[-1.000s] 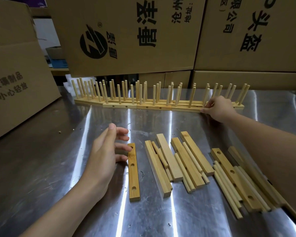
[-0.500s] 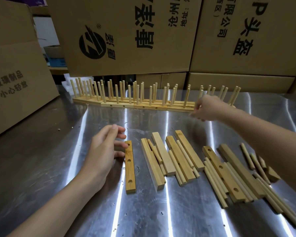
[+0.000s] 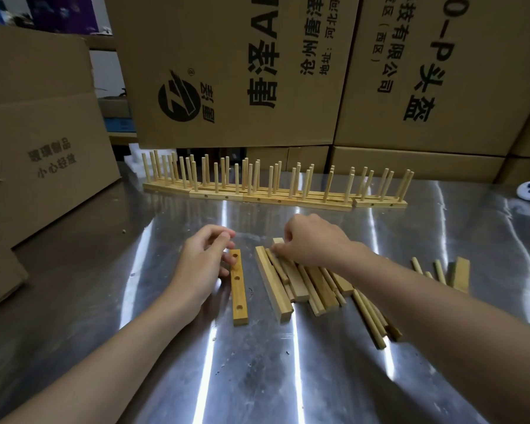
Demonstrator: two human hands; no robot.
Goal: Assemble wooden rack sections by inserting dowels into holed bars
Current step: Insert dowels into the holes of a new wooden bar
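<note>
- Near the tabletop's middle, the left hand (image 3: pixel 205 264) lies loosely curled and holds nothing, its fingertips against the single holed bar (image 3: pixel 240 296).
- Just beside it, the right hand (image 3: pixel 314 241) curls down onto the pile of bars and dowels (image 3: pixel 288 280). Whether it pinches a dowel cannot be told.
- Pulling one dowel from that tangle could roll others toward the near edge.
- Finished rack sections (image 3: pixel 276 198) line the far edge.
- The right forearm hides part of the pile, and the knuckles cover the right fingertips.
</note>
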